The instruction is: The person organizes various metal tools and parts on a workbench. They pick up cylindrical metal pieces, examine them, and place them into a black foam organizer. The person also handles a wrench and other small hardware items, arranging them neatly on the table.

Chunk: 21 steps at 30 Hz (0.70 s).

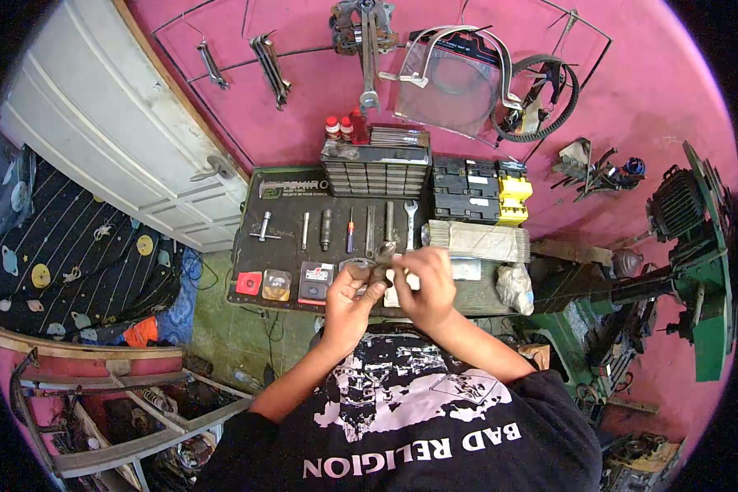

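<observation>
Above the near side of the workbench, my left hand point(353, 297) is closed on a small greyish metal part point(383, 261), gripping it between thumb and fingers. My right hand point(428, 285) meets it from the other side, its bent fingers at the part's upper end. The fingers hide much of the part, so its exact kind does not show. Just beyond my hands lie a combination wrench point(411, 226), a flat metal bar point(370, 231), a screwdriver point(351, 233), a dark cylindrical tool point(326, 230), a thin metal rod point(305, 231) and a T-handle tool point(265, 228).
Small flat packages, including a red one point(249, 283), line the bench's near left edge. Behind stand a drawer organizer point(377, 174) and black-and-yellow cases point(512, 193). A paper stack point(480, 240) and a plastic-wrapped bundle point(514, 289) lie right, beside a green machine point(681, 307).
</observation>
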Each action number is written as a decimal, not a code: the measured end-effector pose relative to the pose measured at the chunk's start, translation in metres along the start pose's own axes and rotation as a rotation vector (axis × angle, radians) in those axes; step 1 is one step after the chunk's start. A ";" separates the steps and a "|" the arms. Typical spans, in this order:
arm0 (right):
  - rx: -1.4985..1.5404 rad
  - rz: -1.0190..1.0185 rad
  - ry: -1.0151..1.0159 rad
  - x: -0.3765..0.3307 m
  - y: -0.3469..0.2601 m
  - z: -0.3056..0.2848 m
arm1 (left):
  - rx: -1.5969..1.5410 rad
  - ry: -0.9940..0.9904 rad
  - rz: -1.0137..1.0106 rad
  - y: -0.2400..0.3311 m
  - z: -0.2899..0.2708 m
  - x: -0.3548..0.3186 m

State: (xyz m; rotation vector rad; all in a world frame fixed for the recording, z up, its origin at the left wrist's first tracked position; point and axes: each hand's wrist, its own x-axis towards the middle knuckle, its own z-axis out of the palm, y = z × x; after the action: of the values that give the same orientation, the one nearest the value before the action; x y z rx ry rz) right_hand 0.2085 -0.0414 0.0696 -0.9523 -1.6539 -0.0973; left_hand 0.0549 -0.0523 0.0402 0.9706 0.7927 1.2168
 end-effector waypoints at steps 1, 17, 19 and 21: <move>-0.015 0.032 0.032 0.001 0.003 0.002 | 0.009 0.000 -0.001 0.001 0.001 0.000; -0.068 0.003 -0.058 0.002 0.004 0.004 | 1.040 0.351 0.592 0.011 0.003 -0.001; -0.053 0.018 -0.042 -0.001 0.006 0.009 | 1.099 0.362 0.643 0.017 0.008 -0.002; -0.026 0.011 -0.122 -0.003 -0.003 0.008 | 1.154 0.365 0.675 0.016 0.006 -0.001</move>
State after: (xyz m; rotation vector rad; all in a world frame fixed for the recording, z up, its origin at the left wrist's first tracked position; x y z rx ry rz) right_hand 0.2005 -0.0412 0.0656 -1.0039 -1.7632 -0.0542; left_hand 0.0540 -0.0532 0.0579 2.1036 1.6118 1.5210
